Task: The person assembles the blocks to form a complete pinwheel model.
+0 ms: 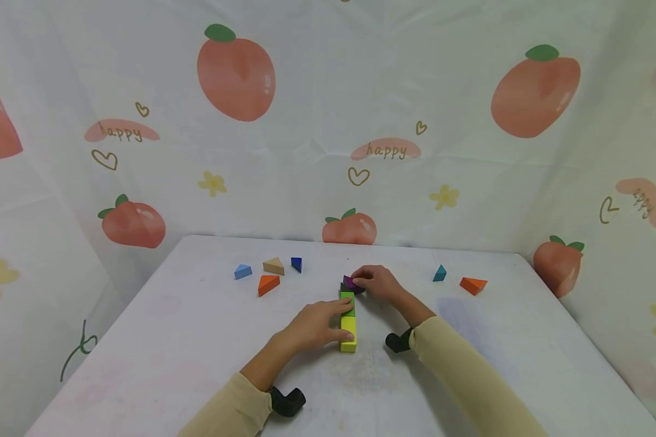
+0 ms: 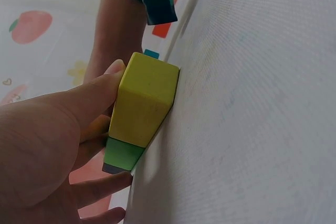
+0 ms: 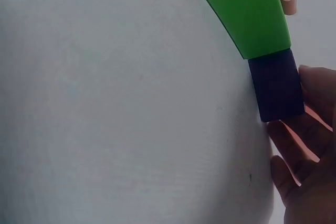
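Observation:
A yellow block (image 1: 348, 331) and a green block (image 1: 347, 304) lie end to end in a row on the white table. My left hand (image 1: 318, 325) rests along them, its thumb on the yellow block and its straight fingers over the green one. At the row's far end, a small dark grey piece (image 1: 345, 287) shows beside a purple triangular block (image 1: 353, 284). My right hand (image 1: 379, 283) pinches the purple block between thumb and fingers. In the right wrist view the dark purple face (image 3: 277, 85) meets the green block's end.
Left of the row on the table (image 1: 208, 340) lie a light blue triangle (image 1: 243, 271), a wooden-coloured triangle (image 1: 274, 266), an orange triangle (image 1: 268, 284) and a dark blue triangle (image 1: 297, 264). To the right are a teal triangle (image 1: 440, 273) and another orange triangle (image 1: 473, 285). A printed curtain (image 1: 306, 152) hangs behind.

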### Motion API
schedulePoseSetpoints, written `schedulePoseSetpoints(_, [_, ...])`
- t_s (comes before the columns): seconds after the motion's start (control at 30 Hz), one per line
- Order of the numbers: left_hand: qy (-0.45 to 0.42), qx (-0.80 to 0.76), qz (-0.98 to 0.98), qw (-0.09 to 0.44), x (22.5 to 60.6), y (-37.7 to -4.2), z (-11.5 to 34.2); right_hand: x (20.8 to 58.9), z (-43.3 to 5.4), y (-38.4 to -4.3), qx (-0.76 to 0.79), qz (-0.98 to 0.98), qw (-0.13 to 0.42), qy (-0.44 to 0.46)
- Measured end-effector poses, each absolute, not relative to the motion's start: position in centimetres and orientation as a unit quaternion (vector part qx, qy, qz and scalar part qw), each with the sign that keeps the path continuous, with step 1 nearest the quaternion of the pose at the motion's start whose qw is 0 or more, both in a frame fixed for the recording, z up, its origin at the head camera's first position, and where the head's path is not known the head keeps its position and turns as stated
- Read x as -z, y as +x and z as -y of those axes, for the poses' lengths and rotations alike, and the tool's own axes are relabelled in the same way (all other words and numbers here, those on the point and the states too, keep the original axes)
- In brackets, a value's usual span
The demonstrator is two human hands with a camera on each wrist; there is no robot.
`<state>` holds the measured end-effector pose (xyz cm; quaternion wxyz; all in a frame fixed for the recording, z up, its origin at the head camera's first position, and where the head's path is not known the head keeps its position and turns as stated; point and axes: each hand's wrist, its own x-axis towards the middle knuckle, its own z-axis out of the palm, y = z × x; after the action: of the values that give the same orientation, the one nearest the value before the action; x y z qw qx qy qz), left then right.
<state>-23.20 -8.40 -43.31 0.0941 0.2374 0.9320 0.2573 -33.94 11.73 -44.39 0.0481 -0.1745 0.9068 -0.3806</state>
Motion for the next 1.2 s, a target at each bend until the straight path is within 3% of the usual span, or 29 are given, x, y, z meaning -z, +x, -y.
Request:
schedulePoseSetpoints(0.4, [0.245,-0.257,-0.930,0.092,43.33,-23.26,8.39,44.27,-11.60,-33.80,0.396,-0.901,0.073,-0.163])
schedulePoseSetpoints(1.2, [0.252,-0.251,-0.931,0.086,43.56,-23.32,8.44,44.29,-11.97,-33.23,0.406,-0.891,0.069,-0.192])
